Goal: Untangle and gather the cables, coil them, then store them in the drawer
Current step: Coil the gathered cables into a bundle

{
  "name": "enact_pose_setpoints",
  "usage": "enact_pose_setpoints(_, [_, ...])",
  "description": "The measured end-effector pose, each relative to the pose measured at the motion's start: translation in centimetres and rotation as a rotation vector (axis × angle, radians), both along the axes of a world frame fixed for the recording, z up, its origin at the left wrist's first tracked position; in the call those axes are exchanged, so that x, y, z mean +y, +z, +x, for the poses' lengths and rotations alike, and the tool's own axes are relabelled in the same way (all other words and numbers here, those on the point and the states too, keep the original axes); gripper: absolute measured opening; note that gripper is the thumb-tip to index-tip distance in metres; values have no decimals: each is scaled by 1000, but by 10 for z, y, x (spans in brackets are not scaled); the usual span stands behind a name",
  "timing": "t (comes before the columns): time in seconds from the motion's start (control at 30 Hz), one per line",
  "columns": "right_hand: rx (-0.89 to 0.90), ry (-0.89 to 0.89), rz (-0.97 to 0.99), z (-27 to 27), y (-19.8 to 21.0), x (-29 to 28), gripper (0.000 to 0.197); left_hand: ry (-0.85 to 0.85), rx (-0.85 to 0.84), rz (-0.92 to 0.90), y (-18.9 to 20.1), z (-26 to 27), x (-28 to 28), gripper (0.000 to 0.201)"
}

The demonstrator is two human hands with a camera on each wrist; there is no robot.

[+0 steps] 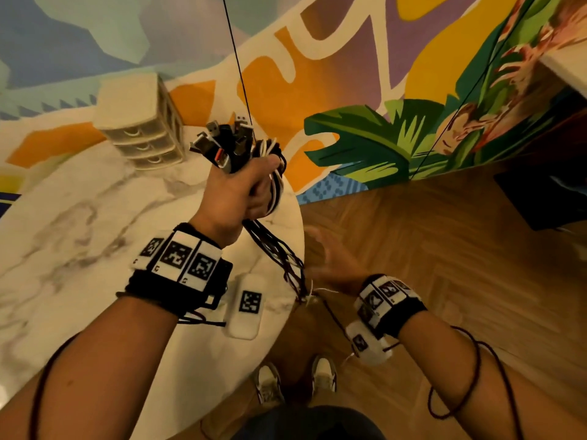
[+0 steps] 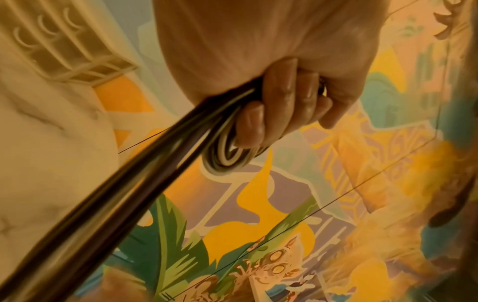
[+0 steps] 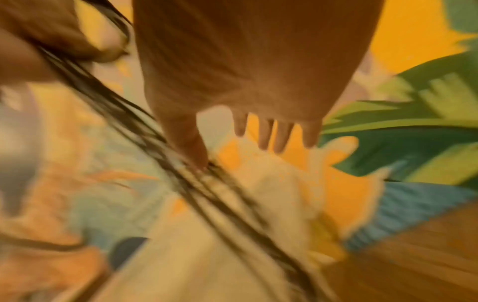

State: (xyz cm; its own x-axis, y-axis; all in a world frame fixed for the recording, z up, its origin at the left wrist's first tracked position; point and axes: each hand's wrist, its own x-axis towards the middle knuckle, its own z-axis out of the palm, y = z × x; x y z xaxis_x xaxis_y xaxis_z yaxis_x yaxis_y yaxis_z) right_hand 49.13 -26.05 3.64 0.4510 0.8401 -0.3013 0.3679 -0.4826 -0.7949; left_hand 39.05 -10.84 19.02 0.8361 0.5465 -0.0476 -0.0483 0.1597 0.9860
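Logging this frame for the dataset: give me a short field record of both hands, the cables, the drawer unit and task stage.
left hand: grips the cable bundle, fist raised over the marble table
cable bundle: USB plugs fan out above the fist, a coiled turn shows beside the fingers, loose tails trail down past the table edge
right hand: fingers straight and spread beside the tails, blurred; thumb close to the strands, contact unclear
drawer unit: on the table, all three drawers shut
stage: coiling under way, nothing stored
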Motion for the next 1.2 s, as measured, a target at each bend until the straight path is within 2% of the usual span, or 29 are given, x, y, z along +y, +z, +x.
enact_pose_setpoints(0.07, [-133, -111, 332, -27, 32, 15, 69, 93, -23, -34, -2, 3, 0, 43])
enact_pose_setpoints(0.13, [-222, -270, 485, -59, 49, 20, 62, 210, -53, -41, -2, 9, -1, 43])
enact_pose_setpoints(0.17, [-183, -327, 492, -75, 53, 22, 62, 279, -68, -57, -2, 12, -2, 42])
enact_pose_setpoints(0.23, [58, -385, 499, -97, 54, 35, 60, 426, -104, -118, -3, 19, -5, 40])
enact_pose_setpoints(0.3, [257, -454, 491, -100, 50, 53, 75, 546, -126, -214, -4, 26, -12, 40])
enact_pose_setpoints(0.33, [312, -455, 425, -97, 46, 60, 77, 594, -128, -261, -4, 29, -17, 40])
enact_pose_setpoints(0.4, [331, -406, 251, -90, 38, 67, 50, 650, -137, -315, -5, 30, -18, 40])
enact_pose_setpoints(0.47, [331, -414, 310, -89, 26, 65, 23, 665, -148, -350, -6, 22, -8, 41])
enact_pose_setpoints(0.5, [272, -408, 383, -86, 20, 60, 13, 671, -147, -377, -7, 17, 1, 41])
enact_pose_setpoints(0.53, [147, -363, 421, -82, 14, 53, 13, 684, -141, -412, -9, 10, 11, 42])
enact_pose_setpoints(0.6, [-88, -206, 333, -71, 5, 38, 23, 710, -133, -476, -16, -5, 27, 42])
enact_pose_setpoints(0.63, [-98, -152, 288, -66, 3, 31, 27, 704, -135, -495, -20, -11, 32, 42])
enact_pose_setpoints(0.7, [105, -108, 266, -59, 4, 18, 39, 639, -150, -521, -27, -19, 34, 43])
enact_pose_setpoints(0.77, [486, -130, 232, -57, 10, 12, 47, 507, -173, -527, -32, -23, 31, 44])
enact_pose_setpoints(0.83, [831, -187, 143, -54, 17, 10, 49, 323, -170, -510, -33, -26, 29, 47])
enact_pose_setpoints(0.9, [1026, -223, 65, -48, 19, 11, 48, 81, -121, -443, -28, -29, 30, 52])
enact_pose_setpoints(1.0, [1107, -159, -10, -38, 14, 17, 47, -265, 26, -261, -13, -35, 17, 55])
enact_pose_setpoints(1.07, [1082, -83, -98, -33, 14, 21, 49, -357, 180, -64, -8, -38, -1, 45])
enact_pose_setpoints(1.13, [1052, -53, -194, -29, 17, 21, 52, -481, 251, 208, -6, -45, -13, 27])
enact_pose_setpoints(1.2, [1025, 2, -280, -27, 26, 21, 45, -648, 258, 532, -8, -55, -15, 15])
